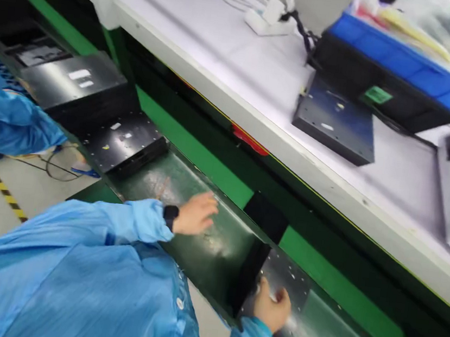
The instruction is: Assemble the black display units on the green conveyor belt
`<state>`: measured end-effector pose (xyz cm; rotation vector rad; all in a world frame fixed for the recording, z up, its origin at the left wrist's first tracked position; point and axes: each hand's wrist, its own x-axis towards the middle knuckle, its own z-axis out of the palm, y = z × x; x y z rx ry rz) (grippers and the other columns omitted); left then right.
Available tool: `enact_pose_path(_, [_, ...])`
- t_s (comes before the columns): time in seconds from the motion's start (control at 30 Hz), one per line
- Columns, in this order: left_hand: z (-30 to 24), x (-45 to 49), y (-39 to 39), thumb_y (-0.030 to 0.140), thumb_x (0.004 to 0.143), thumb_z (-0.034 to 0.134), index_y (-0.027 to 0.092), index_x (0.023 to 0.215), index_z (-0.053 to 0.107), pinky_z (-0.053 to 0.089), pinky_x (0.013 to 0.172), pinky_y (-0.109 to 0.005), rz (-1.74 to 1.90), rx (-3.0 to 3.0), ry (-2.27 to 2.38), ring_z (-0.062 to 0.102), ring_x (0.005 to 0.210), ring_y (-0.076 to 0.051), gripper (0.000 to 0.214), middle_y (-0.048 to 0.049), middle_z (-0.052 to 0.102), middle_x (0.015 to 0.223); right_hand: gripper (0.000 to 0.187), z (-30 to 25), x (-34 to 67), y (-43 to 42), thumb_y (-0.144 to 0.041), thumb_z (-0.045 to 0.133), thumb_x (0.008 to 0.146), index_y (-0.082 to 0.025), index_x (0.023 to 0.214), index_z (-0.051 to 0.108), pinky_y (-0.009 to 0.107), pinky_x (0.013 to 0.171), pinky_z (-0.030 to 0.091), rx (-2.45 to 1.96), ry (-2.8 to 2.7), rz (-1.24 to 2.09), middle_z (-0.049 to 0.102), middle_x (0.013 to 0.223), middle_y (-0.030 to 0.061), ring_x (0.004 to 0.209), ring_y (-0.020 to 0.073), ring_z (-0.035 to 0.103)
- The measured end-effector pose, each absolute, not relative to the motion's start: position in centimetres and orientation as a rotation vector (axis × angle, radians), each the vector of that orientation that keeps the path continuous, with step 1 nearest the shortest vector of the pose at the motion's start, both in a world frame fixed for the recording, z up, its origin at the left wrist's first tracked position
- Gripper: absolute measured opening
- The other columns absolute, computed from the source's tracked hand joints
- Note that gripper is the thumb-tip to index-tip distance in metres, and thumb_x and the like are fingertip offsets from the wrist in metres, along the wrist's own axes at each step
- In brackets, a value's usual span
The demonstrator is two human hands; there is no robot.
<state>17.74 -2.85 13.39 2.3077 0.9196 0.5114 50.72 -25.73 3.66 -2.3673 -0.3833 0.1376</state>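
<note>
My left hand point(197, 213), below a dark wrist strap, hovers over a worn green belt point(215, 244) with its fingers loosely spread. Nothing shows in it. My right hand point(271, 308) is at a flat black metal case point(283, 274) with screw dots, lying on the same belt. Its thumb and fingers are curved apart, and no held thing is visible between them. Whether the fingertips touch the case is unclear. Farther left on the belt lies another black case point(124, 140) with small white labels.
A larger black housing point(75, 79) stands on the belt at far left, close to another person's blue sleeve point(13, 120). Beyond the belt runs a white bench point(221, 64), bearing a dark box point(335, 119), a blue bin point(404, 48) with bagged items, and a power strip point(270, 18).
</note>
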Motion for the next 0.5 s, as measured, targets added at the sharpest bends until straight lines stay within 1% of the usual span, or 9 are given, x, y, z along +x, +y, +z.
enact_pose_path(0.03, [15.0,12.3,-0.6,0.034,0.09,0.064,0.022,0.12,0.069,0.027,0.128,-0.058,0.612,2.351,1.154,0.037,0.153,-0.036,0.033,-0.0137,0.061,0.146,0.066,3.4,47.0,-23.9,-0.065,0.081,0.06,-0.028,0.113,0.07,0.056,0.096,0.055,-2.245,-0.395,0.323,0.071,0.119,0.0187,0.115,0.0409,0.068])
enact_pose_path(0.1, [17.0,2.1,2.7,0.041,0.088,0.069,0.02,0.132,0.064,0.018,0.128,-0.068,0.62,2.287,1.714,0.018,0.16,-0.041,0.049,-0.017,0.047,0.16,0.07,3.5,38.5,-19.6,-0.063,0.081,0.057,-0.022,0.112,0.068,0.05,0.091,0.058,-1.942,-0.372,0.708,0.073,0.111,0.0148,0.106,0.0356,0.071])
enact_pose_path(0.13, [17.2,-2.2,3.7,0.044,0.085,0.073,0.019,0.139,0.059,0.014,0.126,-0.073,0.525,2.182,1.969,0.01,0.161,-0.045,0.061,-0.0182,0.038,0.166,0.069,3.8,34.3,-17.0,-0.061,0.082,0.056,-0.02,0.109,0.069,0.046,0.085,0.059,-1.828,-0.382,0.908,0.074,0.105,0.0126,0.101,0.0326,0.071])
enact_pose_path(0.2, [16.0,-8.2,4.5,0.043,0.081,0.076,0.019,0.15,0.051,0.014,0.121,-0.079,0.187,2.021,2.14,0.008,0.16,-0.049,0.077,-0.0188,0.032,0.17,0.062,4.4,26.3,-11.5,-0.054,0.086,0.054,-0.019,0.103,0.07,0.036,0.074,0.058,-1.642,-0.449,1.268,0.074,0.095,0.0089,0.092,0.0268,0.07])
enact_pose_path(0.3, [12.5,-11.5,2.9,0.034,0.083,0.074,0.025,0.157,0.044,0.017,0.12,-0.08,-0.089,2.02,1.99,0.014,0.16,-0.045,0.081,-0.0141,0.031,0.172,0.049,5.4,16.1,-3.2,-0.046,0.089,0.057,-0.019,0.094,0.072,0.027,0.062,0.052,-1.465,-0.561,1.678,0.072,0.084,0.0044,0.082,0.0206,0.068])
enact_pose_path(0.37, [11.0,-11.3,1.0,0.034,0.086,0.069,0.028,0.154,0.048,0.02,0.119,-0.079,-0.049,2.035,1.919,0.017,0.16,-0.043,0.072,-0.0116,0.038,0.169,0.041,5.9,10.2,1.5,-0.042,0.089,0.061,-0.019,0.091,0.071,0.026,0.06,0.051,-1.433,-0.56,1.849,0.072,0.085,0.0034,0.077,0.0188,0.067])
enact_pose_path(0.4, [10.6,-10.9,0.0,0.034,0.087,0.067,0.027,0.151,0.052,0.023,0.12,-0.076,0.001,2.019,1.898,0.021,0.159,-0.042,0.065,-0.0118,0.044,0.165,0.038,6.1,7.5,3.4,-0.042,0.087,0.064,-0.019,0.091,0.071,0.028,0.062,0.052,-1.398,-0.547,1.907,0.073,0.086,0.0037,0.077,0.0189,0.067])
enact_pose_path(0.43, [10.6,-10.6,-0.8,0.034,0.089,0.065,0.026,0.146,0.057,0.028,0.12,-0.072,0.065,1.988,1.877,0.029,0.157,-0.04,0.058,-0.0124,0.053,0.159,0.036,6.3,5.2,4.9,-0.04,0.086,0.066,-0.019,0.091,0.071,0.029,0.064,0.054,-1.363,-0.53,1.924,0.074,0.088,0.004,0.078,0.0192,0.068])
enact_pose_path(0.5, [11.0,-10.1,-2.1,0.03,0.09,0.06,0.024,0.133,0.066,0.039,0.119,-0.057,0.241,1.885,1.845,0.052,0.143,-0.034,0.044,-0.012,0.068,0.141,0.034,6.5,2.0,6.5,-0.036,0.084,0.066,-0.018,0.092,0.072,0.031,0.071,0.056,-1.316,-0.512,1.856,0.076,0.088,0.0046,0.081,0.0207,0.07])
